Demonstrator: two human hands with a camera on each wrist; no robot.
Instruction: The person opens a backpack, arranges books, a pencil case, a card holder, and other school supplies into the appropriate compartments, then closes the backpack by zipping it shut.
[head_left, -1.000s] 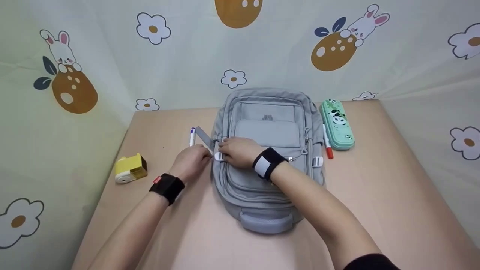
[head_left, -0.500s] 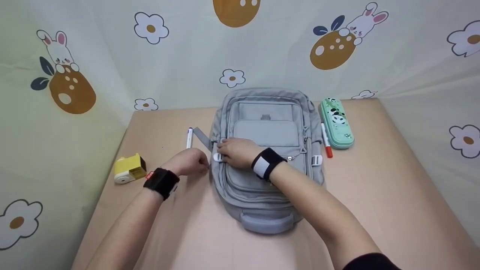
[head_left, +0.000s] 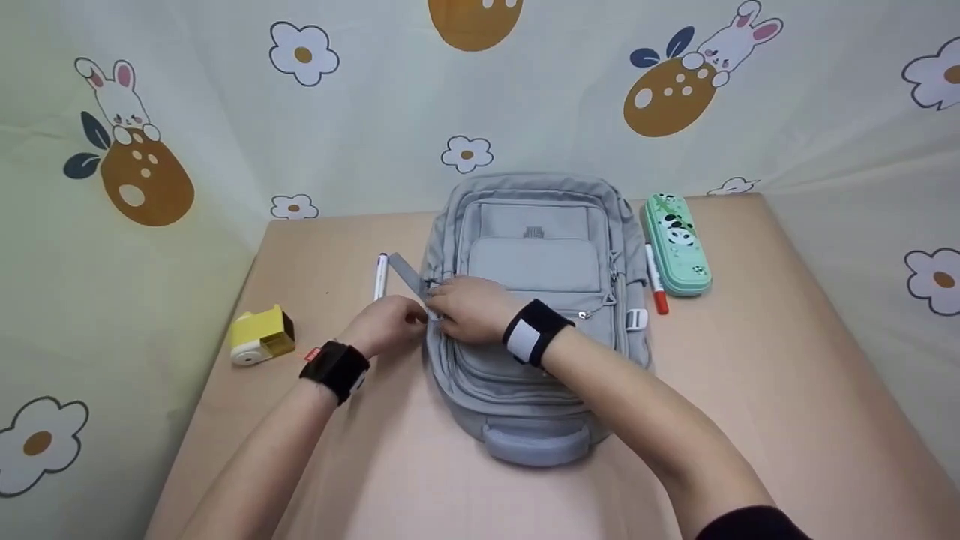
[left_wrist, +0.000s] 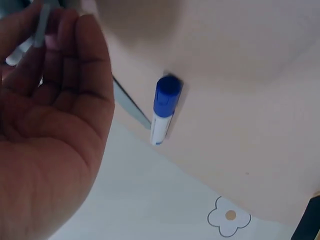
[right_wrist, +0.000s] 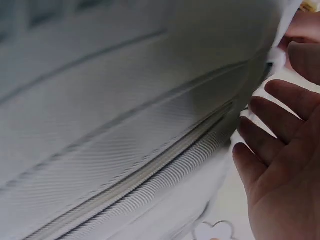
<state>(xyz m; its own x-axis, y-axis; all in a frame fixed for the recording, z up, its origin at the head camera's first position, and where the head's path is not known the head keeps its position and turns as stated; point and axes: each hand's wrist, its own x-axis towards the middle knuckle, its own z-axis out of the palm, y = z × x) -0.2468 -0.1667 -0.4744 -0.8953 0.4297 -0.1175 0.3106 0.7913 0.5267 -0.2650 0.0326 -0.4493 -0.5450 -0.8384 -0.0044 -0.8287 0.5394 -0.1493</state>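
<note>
A grey backpack [head_left: 536, 266] lies front up on the table. My left hand [head_left: 386, 326] is at its left side, pinching a thin grey strap [left_wrist: 42, 27] between thumb and fingertips in the left wrist view. My right hand [head_left: 476, 309] rests on the backpack's left edge, covering the side buckle in the head view. The right wrist view shows its fingers spread a little, fingertips at the bag's edge beside the white buckle [right_wrist: 278, 57]. A blue-capped marker [left_wrist: 162, 107] lies just beyond my left hand, beside another grey strap [head_left: 406, 274].
A yellow and white pencil sharpener [head_left: 262, 335] stands at the left of the table. Right of the backpack lie a green panda pencil case [head_left: 679, 244] and a red-capped marker [head_left: 655, 279]. A patterned curtain [head_left: 375, 112] hangs behind and at both sides.
My left hand drew back toward me and left, then came forward again to the backpack's side. My right fingers shifted slightly left, over the side buckle.
</note>
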